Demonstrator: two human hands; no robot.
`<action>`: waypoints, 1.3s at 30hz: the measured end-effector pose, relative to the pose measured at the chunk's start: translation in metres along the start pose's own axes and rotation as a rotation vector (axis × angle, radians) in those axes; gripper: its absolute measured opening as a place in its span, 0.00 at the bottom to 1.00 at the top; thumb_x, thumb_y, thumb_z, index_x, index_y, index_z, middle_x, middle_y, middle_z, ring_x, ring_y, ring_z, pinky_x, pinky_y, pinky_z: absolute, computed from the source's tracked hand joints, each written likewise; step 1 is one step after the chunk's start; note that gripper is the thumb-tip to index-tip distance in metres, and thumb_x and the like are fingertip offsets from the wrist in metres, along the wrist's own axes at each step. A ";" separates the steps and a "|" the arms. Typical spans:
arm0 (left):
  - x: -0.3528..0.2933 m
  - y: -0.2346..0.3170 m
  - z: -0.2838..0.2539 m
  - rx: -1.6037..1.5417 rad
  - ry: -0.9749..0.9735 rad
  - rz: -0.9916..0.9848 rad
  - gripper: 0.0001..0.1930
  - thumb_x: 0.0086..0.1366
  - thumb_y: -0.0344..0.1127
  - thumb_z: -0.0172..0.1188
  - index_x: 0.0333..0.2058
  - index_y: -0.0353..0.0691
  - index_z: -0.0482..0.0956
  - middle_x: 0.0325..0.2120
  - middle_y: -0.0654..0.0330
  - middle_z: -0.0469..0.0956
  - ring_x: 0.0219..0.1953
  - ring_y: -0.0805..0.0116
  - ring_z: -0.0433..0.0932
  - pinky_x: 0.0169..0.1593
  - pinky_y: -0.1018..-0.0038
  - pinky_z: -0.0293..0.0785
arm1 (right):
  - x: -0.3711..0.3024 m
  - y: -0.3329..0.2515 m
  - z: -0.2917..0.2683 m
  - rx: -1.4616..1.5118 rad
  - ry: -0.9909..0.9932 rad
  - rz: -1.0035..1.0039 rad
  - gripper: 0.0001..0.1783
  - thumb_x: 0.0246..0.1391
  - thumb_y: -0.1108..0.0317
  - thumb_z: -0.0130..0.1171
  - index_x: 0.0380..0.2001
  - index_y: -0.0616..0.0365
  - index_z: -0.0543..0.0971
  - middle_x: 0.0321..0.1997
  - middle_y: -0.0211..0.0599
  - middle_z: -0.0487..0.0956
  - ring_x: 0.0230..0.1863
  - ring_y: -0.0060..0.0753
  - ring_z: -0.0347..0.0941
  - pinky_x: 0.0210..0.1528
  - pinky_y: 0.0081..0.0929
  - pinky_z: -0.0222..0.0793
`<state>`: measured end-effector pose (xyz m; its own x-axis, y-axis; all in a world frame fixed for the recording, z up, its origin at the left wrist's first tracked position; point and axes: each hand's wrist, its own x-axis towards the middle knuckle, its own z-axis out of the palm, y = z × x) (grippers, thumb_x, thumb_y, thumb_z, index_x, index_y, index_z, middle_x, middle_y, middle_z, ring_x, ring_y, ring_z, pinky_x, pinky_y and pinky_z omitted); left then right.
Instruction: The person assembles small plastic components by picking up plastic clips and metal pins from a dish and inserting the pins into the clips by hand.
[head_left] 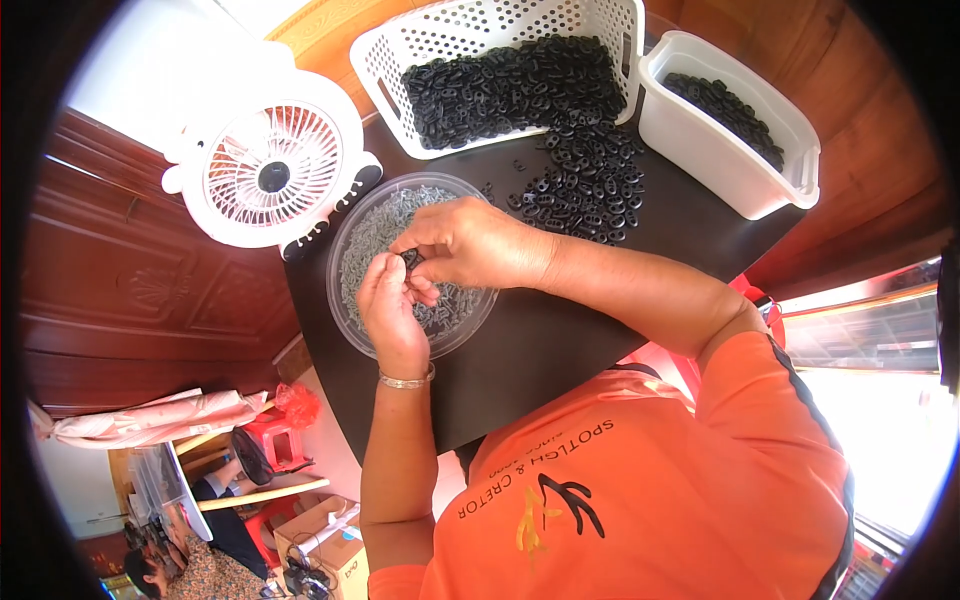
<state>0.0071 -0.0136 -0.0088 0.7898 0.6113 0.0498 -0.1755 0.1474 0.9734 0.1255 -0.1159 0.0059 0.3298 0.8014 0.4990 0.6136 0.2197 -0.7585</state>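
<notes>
Over a round clear tub [338, 300] my two hands meet, fingers pinched together. A small black plastic piece [411, 258] is held between the fingertips of both; its shape is partly hidden by them. My left hand [390, 315], with a bracelet at the wrist, comes in from below and is closed on it. From the right reaches my right hand [485, 245], thumb and fingers closed on the same piece. Inside the tub lie many small grey screw-like pieces [372, 238]. Just beyond my right forearm spreads a loose pile of black oval pieces with holes [590, 185].
A white perforated basket [376, 62] of black pieces lies at the dark table's [400, 410] far side. Right of it stands a white bin [690, 160] with more. A white fan [275, 178] is at left. Behind, lower left, are a person [200, 570] and a cardboard box [335, 560].
</notes>
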 end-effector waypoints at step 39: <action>-0.001 0.003 -0.002 0.091 -0.035 0.006 0.11 0.65 0.39 0.46 0.31 0.37 0.69 0.16 0.65 0.65 0.18 0.75 0.68 0.21 0.82 0.61 | 0.002 -0.003 -0.003 0.426 -0.144 0.260 0.16 0.45 0.80 0.61 0.40 0.68 0.73 0.23 0.31 0.74 0.28 0.16 0.70 0.33 0.18 0.68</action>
<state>0.0044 -0.0122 -0.0068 0.8091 0.5844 0.0618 -0.1274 0.0717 0.9893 0.1262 -0.1167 0.0102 0.3119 0.9217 0.2308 0.1678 0.1856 -0.9682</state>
